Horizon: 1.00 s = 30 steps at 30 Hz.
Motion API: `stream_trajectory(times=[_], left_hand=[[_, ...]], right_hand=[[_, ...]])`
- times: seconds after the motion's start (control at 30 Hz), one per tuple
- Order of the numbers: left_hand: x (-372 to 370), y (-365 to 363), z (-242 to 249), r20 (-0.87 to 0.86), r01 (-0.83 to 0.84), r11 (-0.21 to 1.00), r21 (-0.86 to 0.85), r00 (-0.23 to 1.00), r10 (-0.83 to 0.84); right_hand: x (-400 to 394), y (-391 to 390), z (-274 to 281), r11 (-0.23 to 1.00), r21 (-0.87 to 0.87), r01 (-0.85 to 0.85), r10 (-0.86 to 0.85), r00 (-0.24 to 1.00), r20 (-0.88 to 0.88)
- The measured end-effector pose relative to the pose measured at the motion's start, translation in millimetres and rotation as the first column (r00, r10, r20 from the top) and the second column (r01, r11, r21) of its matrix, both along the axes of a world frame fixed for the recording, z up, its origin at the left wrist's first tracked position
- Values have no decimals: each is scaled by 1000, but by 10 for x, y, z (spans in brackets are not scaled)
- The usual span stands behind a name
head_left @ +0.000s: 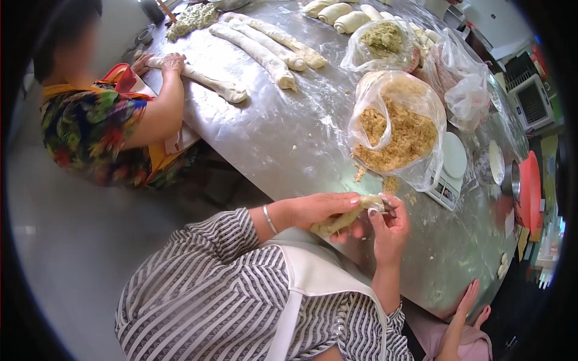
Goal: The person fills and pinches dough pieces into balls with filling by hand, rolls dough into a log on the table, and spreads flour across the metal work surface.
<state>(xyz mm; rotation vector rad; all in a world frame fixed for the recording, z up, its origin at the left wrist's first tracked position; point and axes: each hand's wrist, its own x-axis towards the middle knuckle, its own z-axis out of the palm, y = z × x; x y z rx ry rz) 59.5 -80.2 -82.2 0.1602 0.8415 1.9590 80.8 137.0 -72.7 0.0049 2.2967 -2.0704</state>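
Observation:
Between my hands, over the near edge of the metal table, is a piece of pale dough. My left hand, with a bangle on its wrist, is wrapped round the longer part of it. My right hand pinches the dough's other end between thumb and fingers. Just beyond my hands, an open plastic bag of brown crumbly filling lies on the table, with crumbs spilled beside it. A white scale is right of that bag.
A co-worker at the left rolls a dough rope. More dough ropes, a bag of greenish filling and dough rolls lie farther back. Another person's hands rest at the lower right edge. A red basin stands right.

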Motion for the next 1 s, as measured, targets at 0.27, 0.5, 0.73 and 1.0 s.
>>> stream_trajectory(times=[0.27, 0.5, 0.73, 1.0], left_hand=[[-22, 34, -248, 55, -49, 999, 10, 997, 49], [-70, -47, -628, 118, -9, 945, 326, 992, -31], [34, 43, 58, 327, -361, 932, 44, 886, 328], [-24, -65, -385, 262, -314, 901, 300, 935, 239]], right_hand=[[-11, -15, -7, 934, 356, 39, 83, 943, -322], [131, 217, -103, 978, 120, 168, -131, 954, -269], [341, 721, -190, 910, 182, 371, -328, 916, -230], [546, 1123, -581, 796, 259, 546, -529, 837, -137]])
